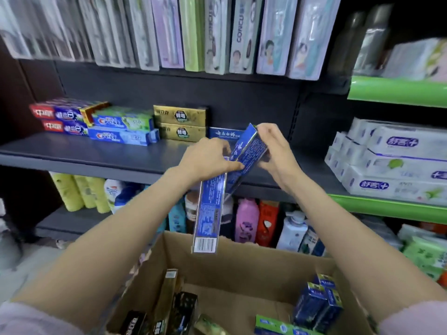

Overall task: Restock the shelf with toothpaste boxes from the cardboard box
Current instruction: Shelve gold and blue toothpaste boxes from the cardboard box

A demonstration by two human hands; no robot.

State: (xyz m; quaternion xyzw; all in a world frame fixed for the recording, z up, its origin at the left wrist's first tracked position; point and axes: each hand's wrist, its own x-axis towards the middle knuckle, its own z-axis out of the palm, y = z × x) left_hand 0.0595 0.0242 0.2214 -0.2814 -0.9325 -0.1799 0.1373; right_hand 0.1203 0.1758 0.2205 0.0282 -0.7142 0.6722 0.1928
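Left hand [208,158] closed on lower blue toothpaste box [209,209], right hand [273,151] closed on upper box [249,151], frame centre. I judge them light, stiff, glossy; grip mid-length on the long sides.

Grey shelf [101,155] bearing stacked toothpaste boxes [123,129].

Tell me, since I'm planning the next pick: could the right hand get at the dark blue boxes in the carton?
Probably not yet: the right hand is gripping a blue toothpaste box. Once freed, yes; the dark blue boxes stand uncovered in the open cardboard box.
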